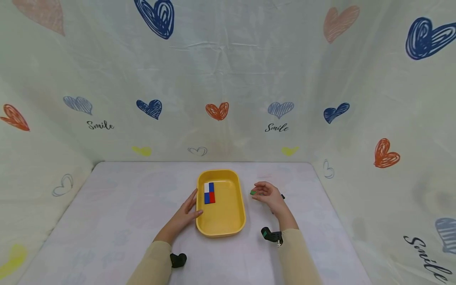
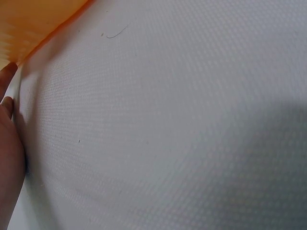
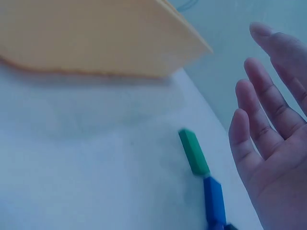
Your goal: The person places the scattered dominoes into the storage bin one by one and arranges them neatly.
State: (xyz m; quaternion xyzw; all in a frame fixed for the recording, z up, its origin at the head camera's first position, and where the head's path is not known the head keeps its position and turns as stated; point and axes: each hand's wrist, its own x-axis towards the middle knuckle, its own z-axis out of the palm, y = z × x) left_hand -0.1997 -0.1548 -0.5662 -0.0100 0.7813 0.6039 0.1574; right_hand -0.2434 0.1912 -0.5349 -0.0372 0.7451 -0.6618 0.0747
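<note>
A yellow tray (image 1: 222, 227) stands on the table. My left hand (image 1: 187, 211) rests along its left side, with the thumb over the rim; in the left wrist view only its edge and some fingers (image 2: 8, 76) show beside the tray. Inside lie white, blue and red tiles (image 1: 209, 193), set together in a small block. Right of the tray, my right hand (image 1: 267, 196) hovers with loosely bent fingers. Near its fingertips is a green block (image 3: 194, 152), in line with a blue block (image 3: 214, 200). No held piece shows in the right wrist view.
A dark piece (image 3: 231, 226) shows at the bottom of the right wrist view, by the blue block. The white table (image 1: 117, 221) ends at a heart-printed curtain (image 1: 228, 79) behind and on both sides. Black cameras (image 1: 272, 235) sit at the wrists.
</note>
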